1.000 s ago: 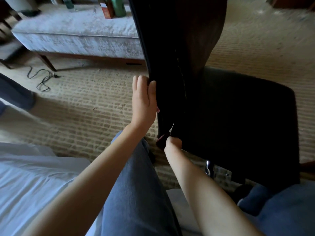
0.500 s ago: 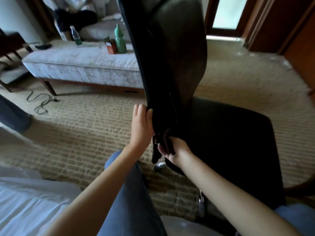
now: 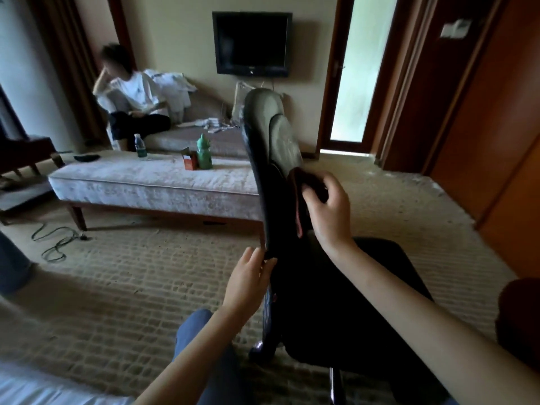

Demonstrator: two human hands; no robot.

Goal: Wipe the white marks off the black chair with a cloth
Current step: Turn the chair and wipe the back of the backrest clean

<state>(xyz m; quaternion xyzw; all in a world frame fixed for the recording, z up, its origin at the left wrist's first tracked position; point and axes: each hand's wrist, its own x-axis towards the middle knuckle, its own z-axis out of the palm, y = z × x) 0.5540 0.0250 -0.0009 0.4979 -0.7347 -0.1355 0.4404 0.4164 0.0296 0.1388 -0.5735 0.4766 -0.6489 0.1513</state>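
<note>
The black chair (image 3: 336, 302) stands right in front of me, its backrest (image 3: 268, 135) seen edge-on and rising up the middle of the view. Faint white marks (image 3: 287, 141) show on the grey upper front of the backrest. My left hand (image 3: 248, 283) grips the rear edge of the backrest low down. My right hand (image 3: 328, 207) is higher, on the front side, closed on a dark reddish cloth (image 3: 305, 182) pressed against the backrest just below the marks. The seat is dark and lies under my right forearm.
A long pale upholstered bench (image 3: 152, 185) stands left of the chair, bearing a green bottle (image 3: 204, 152), a red box (image 3: 190, 160) and a water bottle (image 3: 141, 146). A person (image 3: 131, 103) sits on a sofa behind. A cable (image 3: 55, 241) lies on the carpet. Wooden doors stand at right.
My right hand has risen from the backrest's bottom edge to its middle front, holding the cloth. My view has tilted up. The left hand stays on the rear edge.
</note>
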